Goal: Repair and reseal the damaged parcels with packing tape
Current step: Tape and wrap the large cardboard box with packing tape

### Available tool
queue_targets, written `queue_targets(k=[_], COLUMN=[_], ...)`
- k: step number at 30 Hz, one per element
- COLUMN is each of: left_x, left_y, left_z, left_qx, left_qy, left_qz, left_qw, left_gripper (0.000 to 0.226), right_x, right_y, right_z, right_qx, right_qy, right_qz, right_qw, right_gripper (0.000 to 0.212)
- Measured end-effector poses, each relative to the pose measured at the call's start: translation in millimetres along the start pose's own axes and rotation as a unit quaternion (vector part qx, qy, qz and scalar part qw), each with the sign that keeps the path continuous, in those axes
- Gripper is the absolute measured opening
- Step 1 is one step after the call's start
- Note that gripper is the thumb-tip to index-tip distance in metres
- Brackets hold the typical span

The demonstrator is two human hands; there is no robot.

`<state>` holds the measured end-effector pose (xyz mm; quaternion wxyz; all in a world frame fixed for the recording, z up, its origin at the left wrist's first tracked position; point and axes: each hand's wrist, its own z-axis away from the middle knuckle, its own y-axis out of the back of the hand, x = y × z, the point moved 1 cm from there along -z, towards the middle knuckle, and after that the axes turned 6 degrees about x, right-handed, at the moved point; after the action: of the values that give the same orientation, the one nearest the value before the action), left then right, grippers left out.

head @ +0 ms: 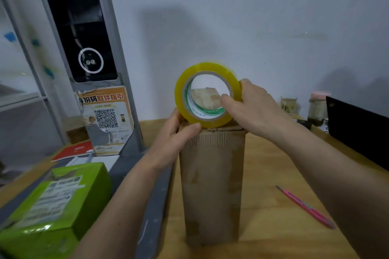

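A tall brown cardboard parcel (212, 187) stands upright on the wooden table (273, 227) in the middle of the view. A yellowish roll of packing tape (185, 99) rests on edge on the parcel's top. My right hand (252, 107) grips the roll at its right side, fingers through the core. My left hand (176, 132) clasps the parcel's upper left corner, thumb pressed on the top edge just under the roll. A green parcel (54, 202) with a shipping label lies at the lower left.
A pink utility knife (305, 206) lies on the table to the right of the parcel. A black laptop screen (357, 130) stands at the right edge, with jars (315, 109) behind it. A grey kiosk (84, 48) with a QR poster stands at the left.
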<state>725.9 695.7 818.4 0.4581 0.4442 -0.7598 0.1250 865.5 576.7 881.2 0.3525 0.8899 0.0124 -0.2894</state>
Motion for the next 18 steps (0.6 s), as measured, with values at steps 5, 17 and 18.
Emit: queue_targets(k=[5, 17, 18], left_x=[-5.2, -9.8, -9.7], left_y=[1.3, 2.8, 4.3], left_z=[-3.9, 4.9, 6.1], left_qx=[-0.031, -0.01, -0.005], left_qy=[-0.009, 0.007, 0.009], left_qz=[-0.069, -0.064, -0.059], left_qw=[0.997, 0.998, 0.998], left_gripper=[0.043, 0.065, 0.064], right_x=[-0.6, 39.4, 45.5], right_y=[12.6, 59.4, 64.7], right_z=[-5.5, -21.2, -22.1], right_qx=[-0.016, 0.072, 0.086], right_qy=[-0.003, 0.027, 0.02], right_qz=[-0.047, -0.027, -0.016], right_qw=[0.999, 0.997, 0.996], right_gripper=[0.024, 0.01, 0.01])
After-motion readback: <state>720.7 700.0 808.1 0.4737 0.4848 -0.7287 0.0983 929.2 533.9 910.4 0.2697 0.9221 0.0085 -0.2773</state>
